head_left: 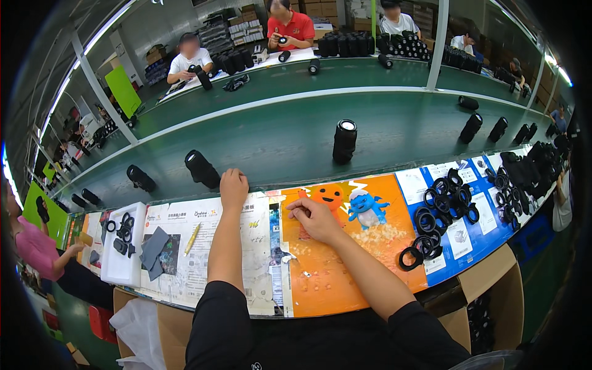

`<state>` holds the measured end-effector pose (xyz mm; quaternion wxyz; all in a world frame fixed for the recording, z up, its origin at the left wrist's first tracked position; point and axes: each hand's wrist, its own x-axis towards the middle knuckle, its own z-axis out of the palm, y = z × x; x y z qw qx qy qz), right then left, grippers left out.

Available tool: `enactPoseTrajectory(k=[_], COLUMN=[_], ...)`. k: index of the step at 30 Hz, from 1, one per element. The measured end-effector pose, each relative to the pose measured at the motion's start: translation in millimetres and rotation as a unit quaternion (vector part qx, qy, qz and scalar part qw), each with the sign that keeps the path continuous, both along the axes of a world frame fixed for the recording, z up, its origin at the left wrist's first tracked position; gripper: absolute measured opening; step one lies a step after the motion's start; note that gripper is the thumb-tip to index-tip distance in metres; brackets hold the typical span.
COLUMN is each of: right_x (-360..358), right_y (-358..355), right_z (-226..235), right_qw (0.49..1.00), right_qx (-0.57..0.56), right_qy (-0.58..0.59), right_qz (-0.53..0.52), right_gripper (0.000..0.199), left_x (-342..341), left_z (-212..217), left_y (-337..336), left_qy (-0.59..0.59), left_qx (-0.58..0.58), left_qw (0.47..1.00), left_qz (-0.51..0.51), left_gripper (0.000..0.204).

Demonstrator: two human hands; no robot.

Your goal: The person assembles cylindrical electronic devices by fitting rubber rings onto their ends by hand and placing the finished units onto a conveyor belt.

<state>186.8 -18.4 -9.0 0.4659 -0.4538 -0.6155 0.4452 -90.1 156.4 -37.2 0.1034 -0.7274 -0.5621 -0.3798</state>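
The fingertips of the left hand bend out of sight at the belt's edge, so contact with the black cylinder just beside it cannot be made out. The right hand hides its own palm. The lower edge cuts off the wearer's black shirt. White plastic film covers part of the left carton; dark pieces inside the right carton merge together. The person in pink is cut by the dark rim, and the faces of the seated co-workers across the belt are blurred.
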Motion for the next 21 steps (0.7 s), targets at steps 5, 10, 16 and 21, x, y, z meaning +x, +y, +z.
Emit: enactPoseTrajectory(k=[5,10,16,21], right_x=[1,-1,7,-2], right_y=[-1,-1,-2,4], right_z=[1,0,2,-11], right_qw=[1.000,1.000,1.000,1.000], right_qx=[0.001,0.002,-0.004,0.029], right_qy=[-0.007,-0.003,-0.018,-0.001], right_qz=[-0.006,-0.001,-0.013,0.002], right_gripper=[0.019,0.019,0.020,0.021], left_x=[4,1,10,-2], left_z=[2,2,3,-4], left_y=[-1,-2,0,2], left_qy=[-0.009,-0.008,-0.021,-0.021], left_qx=[-0.003,-0.012,-0.029,-0.026], left_qw=[1.000,1.000,0.999,0.999], left_qz=[0.005,0.009,0.010,0.010], left_gripper=[0.013,0.012,0.013,0.011])
